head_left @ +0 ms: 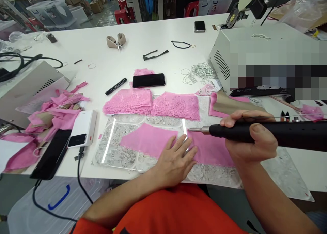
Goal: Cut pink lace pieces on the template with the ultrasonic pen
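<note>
My right hand (251, 142) is wrapped around a black handheld tool (237, 130) with a slim metal tip that points left. The tip is over the edge of a pink fabric piece (211, 149). My left hand (176, 159) lies flat with fingers spread, on a clear plastic template (112, 166) and a second pink fabric piece (148, 138). Both pieces rest on a grey marbled sheet (224, 174). Just beyond are pink lace pieces: a stack (129, 103) and one beside it (176, 104).
A black phone (149, 80) and a marker (115, 86) are behind the lace. Left are pink scraps (51, 115), a white power bank (83, 128) and a black slab (52, 154). Tangled white cord (203, 70) lies near a grey machine box (219, 62) at right.
</note>
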`<state>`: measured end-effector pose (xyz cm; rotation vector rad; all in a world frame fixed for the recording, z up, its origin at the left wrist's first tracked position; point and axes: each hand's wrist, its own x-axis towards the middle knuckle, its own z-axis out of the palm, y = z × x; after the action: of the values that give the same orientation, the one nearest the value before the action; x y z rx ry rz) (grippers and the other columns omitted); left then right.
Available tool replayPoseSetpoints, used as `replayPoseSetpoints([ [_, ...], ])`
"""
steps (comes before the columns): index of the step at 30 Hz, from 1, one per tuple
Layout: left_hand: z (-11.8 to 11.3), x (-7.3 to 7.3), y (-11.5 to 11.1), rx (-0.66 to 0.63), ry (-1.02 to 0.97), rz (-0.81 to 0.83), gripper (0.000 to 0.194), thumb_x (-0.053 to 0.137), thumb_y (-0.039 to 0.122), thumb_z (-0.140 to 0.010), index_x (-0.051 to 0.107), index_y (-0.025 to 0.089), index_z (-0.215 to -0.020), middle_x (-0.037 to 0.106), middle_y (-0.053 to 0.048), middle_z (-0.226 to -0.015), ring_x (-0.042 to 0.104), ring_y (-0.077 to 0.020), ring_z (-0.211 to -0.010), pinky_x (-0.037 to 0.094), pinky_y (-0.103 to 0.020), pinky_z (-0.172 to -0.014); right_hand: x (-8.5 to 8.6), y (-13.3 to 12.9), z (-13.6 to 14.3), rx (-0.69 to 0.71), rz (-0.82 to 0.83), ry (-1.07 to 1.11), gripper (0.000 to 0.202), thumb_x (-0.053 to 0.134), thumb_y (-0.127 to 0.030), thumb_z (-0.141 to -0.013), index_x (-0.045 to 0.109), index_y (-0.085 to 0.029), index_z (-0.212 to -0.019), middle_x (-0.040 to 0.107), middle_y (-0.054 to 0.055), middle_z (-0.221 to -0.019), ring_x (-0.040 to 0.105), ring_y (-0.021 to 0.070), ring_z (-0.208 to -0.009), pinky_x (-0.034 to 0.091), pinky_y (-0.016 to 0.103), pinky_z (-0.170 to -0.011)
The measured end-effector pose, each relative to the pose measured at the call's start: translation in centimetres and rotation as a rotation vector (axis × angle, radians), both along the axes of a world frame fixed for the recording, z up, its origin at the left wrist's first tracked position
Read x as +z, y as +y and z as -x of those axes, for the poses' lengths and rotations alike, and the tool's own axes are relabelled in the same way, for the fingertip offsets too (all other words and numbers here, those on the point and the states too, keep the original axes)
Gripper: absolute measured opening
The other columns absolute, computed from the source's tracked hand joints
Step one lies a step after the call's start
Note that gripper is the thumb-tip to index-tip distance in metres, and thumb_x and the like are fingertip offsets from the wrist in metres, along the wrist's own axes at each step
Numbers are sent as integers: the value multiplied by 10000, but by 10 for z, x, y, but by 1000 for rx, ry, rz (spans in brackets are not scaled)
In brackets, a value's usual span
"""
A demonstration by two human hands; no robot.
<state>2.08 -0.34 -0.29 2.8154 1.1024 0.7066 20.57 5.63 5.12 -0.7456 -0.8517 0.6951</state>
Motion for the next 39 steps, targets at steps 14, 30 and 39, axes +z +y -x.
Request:
replayPoseSetpoints([
  [14,0,3,2,-6,-14,-6,287,465,267,-1017,634,163,-1224,650,-106,-1327,551,-294,-1311,450,-501,-1082,-1,2,-4,26,-28,-43,95,625,-247,-675,655,-213,-758,652,-8,-703,581,130,-519,530,323,-531],
  [30,3,1,7,-32,-8,-58,303,499,219,-991,623,169,-1263,615,-107,-1379,528,-302,-1331,391,-479,-1118,0,-31,-86,-439,25,61,152,516,-272,-551,608,-206,-652,571,-8,-610,490,119,-467,443,281,-450],
  [39,3,1,7,-28,-6,-39,307,495,222,-996,634,170,-1264,605,-115,-1394,509,-300,-1357,354,-479,-1150,-3,-26,-84,-385,-25,10,156,504,-253,-576,628,-210,-660,586,-6,-600,493,128,-451,427,279,-416],
])
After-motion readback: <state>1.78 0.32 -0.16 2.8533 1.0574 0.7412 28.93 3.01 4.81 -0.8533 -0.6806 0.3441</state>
